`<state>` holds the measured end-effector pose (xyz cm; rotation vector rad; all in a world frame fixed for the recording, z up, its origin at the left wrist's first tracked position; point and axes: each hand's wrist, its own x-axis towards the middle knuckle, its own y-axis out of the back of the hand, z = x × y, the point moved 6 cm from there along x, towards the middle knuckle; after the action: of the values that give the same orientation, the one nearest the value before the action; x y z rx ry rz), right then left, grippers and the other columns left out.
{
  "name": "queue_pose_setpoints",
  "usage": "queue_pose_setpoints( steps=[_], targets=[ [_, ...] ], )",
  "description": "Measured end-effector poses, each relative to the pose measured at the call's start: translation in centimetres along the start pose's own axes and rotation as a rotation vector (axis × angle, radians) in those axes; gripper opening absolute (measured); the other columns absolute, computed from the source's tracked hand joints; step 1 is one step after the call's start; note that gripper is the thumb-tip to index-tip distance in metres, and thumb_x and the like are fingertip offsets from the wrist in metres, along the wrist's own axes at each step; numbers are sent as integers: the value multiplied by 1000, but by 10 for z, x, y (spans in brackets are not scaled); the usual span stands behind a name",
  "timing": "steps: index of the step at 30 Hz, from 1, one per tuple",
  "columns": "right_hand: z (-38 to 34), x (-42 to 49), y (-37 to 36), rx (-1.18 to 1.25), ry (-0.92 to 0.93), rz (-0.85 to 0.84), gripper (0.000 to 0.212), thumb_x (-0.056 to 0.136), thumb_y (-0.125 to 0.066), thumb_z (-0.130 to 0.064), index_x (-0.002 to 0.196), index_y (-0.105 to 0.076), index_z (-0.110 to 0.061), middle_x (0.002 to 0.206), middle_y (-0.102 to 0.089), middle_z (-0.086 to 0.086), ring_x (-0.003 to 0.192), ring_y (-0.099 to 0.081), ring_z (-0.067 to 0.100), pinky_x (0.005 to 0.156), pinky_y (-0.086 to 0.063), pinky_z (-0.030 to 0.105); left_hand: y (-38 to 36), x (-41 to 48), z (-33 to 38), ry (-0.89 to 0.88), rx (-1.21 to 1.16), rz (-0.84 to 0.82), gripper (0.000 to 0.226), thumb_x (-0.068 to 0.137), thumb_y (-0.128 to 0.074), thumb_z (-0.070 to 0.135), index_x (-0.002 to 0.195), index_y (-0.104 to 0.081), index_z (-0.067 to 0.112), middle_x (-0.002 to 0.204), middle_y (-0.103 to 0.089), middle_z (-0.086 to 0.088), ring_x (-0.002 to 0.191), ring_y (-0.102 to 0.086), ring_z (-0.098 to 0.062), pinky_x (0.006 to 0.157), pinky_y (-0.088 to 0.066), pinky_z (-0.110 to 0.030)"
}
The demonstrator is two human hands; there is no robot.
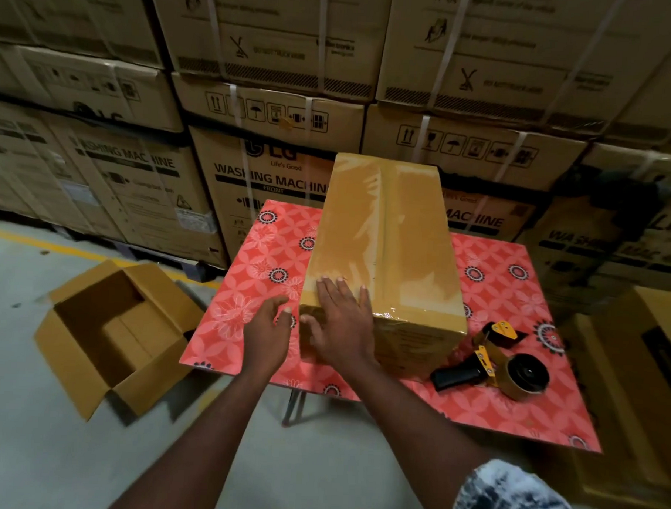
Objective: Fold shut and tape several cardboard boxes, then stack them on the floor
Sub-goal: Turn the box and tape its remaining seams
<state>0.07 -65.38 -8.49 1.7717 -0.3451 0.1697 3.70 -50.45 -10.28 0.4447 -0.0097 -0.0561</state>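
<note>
Head view of a taping station. A closed cardboard box (385,233), its top covered in glossy brown tape, stands in the middle of the red flower-patterned table (519,408), long axis running from 12 to 6 o'clock.

The right hand (342,324) lies palm-down on the box's near top edge, at 7 o'clock of the box. Its fingers (330,292) are straight and flat on the taped surface, grasping nothing, and the thumb reaches over the near-left corner.

The left hand (267,328) hovers just beside that same corner, at 8 o'clock of the box. Its fingers are released and loosely spread, holding nothing; whether they touch the cardboard cannot be told.

A tape dispenser (494,361) with a brown roll lies on its side on the table at 4 o'clock of the box, just beside it. An open empty carton (111,333), flaps out, stands on the floor (29,452) at 8 o'clock of the table. Strapped washing machine cartons (268,174) are stacked from 9 to 3 o'clock behind.
</note>
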Motion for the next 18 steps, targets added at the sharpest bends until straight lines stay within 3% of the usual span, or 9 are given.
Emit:
queue_pose_setpoints(
  steps=[4, 6, 8, 10, 12, 15, 18],
  targets=[
    [-3, -2, 2, -70, 38, -85, 73, 93, -23, -46, 157, -31, -13, 162, -35, 8, 150, -30, 30, 121, -20, 59, -16, 12, 15, 8, -86, -31, 36, 104, -53, 25, 139, -58, 17, 137, -62, -1, 126, -56, -17, 101, -45, -31],
    [-5, -4, 1, -102, 91, -148, 73, 91, -31, -42, 158, -26, -12, 165, -26, 10, 152, -23, 31, 121, -18, 60, -23, 17, 15, 35, -90, -52, 41, 103, -53, 25, 144, -54, 16, 142, -59, -3, 129, -55, -20, 107, -46, -38],
    [4, -8, 2, -109, 85, -176, 73, 91, -40, -42, 158, -27, -16, 167, -21, 10, 154, -19, 32, 121, -13, 61, -31, 21, 19, 20, -74, -74, 41, 103, -53, 25, 143, -54, 16, 138, -61, -1, 126, -58, -21, 102, -48, -37],
    [29, -16, 11, -96, -11, -152, 70, 96, -28, -51, 159, -24, -22, 168, -17, 8, 155, -14, 30, 122, -5, 63, -36, 22, 27, -11, -63, -83, 34, 104, -52, 23, 137, -57, 15, 123, -62, 5, 115, -61, -22, 87, -45, -31],
    [71, -31, 24, -90, -160, -120, 69, 101, -18, -60, 161, -18, -26, 169, -9, 5, 156, -6, 27, 122, 4, 61, -41, 23, 35, -14, -63, -92, 35, 106, -49, 21, 139, -55, 14, 118, -56, 8, 108, -58, -18, 83, -39, -28],
    [132, -55, 47, -86, -353, -34, 71, 101, -15, -64, 159, -22, -25, 169, -14, 5, 156, -9, 25, 123, -1, 60, -47, 27, 39, -31, -48, -98, 35, 106, -46, 17, 140, -54, 15, 115, -59, 4, 104, -58, -23, 79, -40, -30],
    [170, -64, 57, 7, -495, 3, 75, 100, -25, -66, 158, -24, -17, 168, -17, 9, 155, -15, 28, 122, -10, 56, -52, 33, 38, 12, -66, -84, 33, 107, -44, 19, 138, -56, 17, 115, -60, -1, 101, -58, -24, 78, -41, -31]
  ],
)
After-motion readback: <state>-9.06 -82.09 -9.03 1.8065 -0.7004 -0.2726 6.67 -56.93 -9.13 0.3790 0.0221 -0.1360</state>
